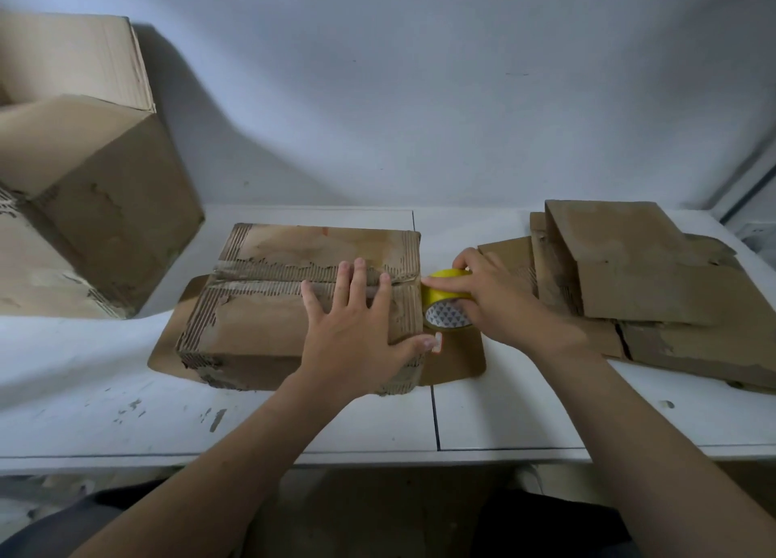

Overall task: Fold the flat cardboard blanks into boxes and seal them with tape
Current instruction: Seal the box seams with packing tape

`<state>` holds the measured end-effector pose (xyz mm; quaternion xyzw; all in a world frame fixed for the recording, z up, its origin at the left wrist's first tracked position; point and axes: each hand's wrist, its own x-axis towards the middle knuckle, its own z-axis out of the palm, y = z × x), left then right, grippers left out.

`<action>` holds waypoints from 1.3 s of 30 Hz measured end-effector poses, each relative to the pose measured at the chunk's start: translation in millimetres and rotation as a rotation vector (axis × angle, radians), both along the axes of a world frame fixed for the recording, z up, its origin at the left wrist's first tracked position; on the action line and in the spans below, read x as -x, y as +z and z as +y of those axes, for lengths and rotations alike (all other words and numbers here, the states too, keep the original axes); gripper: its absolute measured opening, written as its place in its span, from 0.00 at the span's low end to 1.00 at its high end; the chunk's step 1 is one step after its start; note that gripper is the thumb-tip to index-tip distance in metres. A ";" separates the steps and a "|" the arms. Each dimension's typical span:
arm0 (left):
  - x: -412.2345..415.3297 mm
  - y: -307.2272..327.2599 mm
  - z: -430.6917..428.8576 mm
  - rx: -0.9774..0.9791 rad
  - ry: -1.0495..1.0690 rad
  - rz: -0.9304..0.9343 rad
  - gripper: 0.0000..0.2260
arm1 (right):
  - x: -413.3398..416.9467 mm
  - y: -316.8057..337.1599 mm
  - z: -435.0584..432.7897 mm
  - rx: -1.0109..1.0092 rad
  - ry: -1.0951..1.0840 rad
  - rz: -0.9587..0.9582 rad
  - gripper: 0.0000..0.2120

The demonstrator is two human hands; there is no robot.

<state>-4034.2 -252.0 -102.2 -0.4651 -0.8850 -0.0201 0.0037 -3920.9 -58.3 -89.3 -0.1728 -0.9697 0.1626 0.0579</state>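
A worn, folded cardboard box (268,301) sits at the middle of the white table, its top flaps closed along a torn centre seam. My left hand (357,326) lies flat on the box's right half, fingers spread over the seam, thumb at the right edge. Right beside the box's right side, my right hand (499,297) grips a yellow tape roll (447,305), its forefinger stretched toward the box's top edge. A flat brown sheet (455,360) lies under the box and the roll.
A pile of flat cardboard blanks (630,280) lies on the right of the table. A large open carton (88,179) leans at the back left. The white table (504,414) has a dark joint line near its front edge. A white wall stands behind.
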 end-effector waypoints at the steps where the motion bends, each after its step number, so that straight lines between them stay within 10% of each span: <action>1: -1.0 0.7 -1.1 -0.004 -0.009 -0.008 0.54 | 0.0 0.2 0.1 -0.004 -0.005 -0.004 0.27; 12: 36.9 14.3 -33.8 -0.018 -0.100 -0.173 0.43 | -10.0 30.3 -20.4 0.103 0.045 0.108 0.28; 19: 45.5 10.0 -69.2 -0.147 -0.180 -0.154 0.37 | -10.2 24.9 -44.2 0.177 0.119 -0.159 0.27; 24: 58.0 13.7 -83.6 -0.112 -0.217 -0.207 0.36 | -4.5 33.9 -35.5 0.270 -0.039 0.142 0.10; 39: 68.1 31.2 -106.7 0.071 -0.322 -0.343 0.37 | 62.9 18.2 -66.4 0.371 -0.020 0.140 0.21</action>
